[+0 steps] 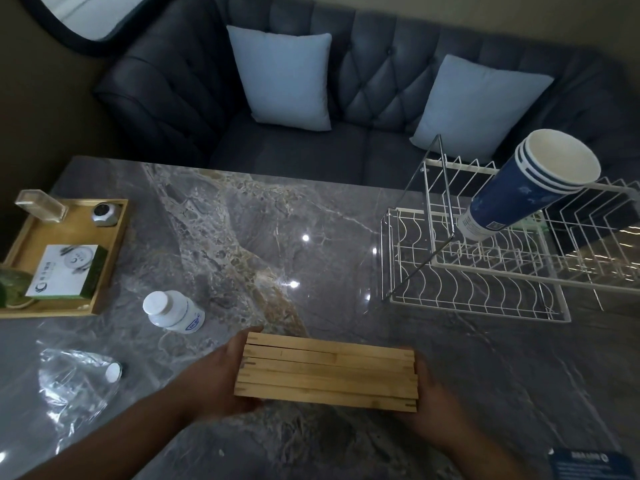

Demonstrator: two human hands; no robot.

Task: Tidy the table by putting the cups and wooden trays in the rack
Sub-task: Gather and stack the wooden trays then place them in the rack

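A stack of several wooden trays (327,370), seen edge-on, is held just above the marble table near its front edge. My left hand (216,382) grips the stack's left end and my right hand (433,410) grips its right end. At the right stands a white wire rack (485,296) with two tiers. A nested stack of blue paper cups (519,190) lies tilted in the rack's upper tier, mouth pointing up and right. The rack's lower tier holds nothing that I can see.
A wooden tray (114,261) at the left edge holds a white box, a small silver gadget and a clear block. A white pill bottle (173,311) and crumpled clear plastic (72,386) lie front left. A dark sofa with two pale cushions is behind the table.
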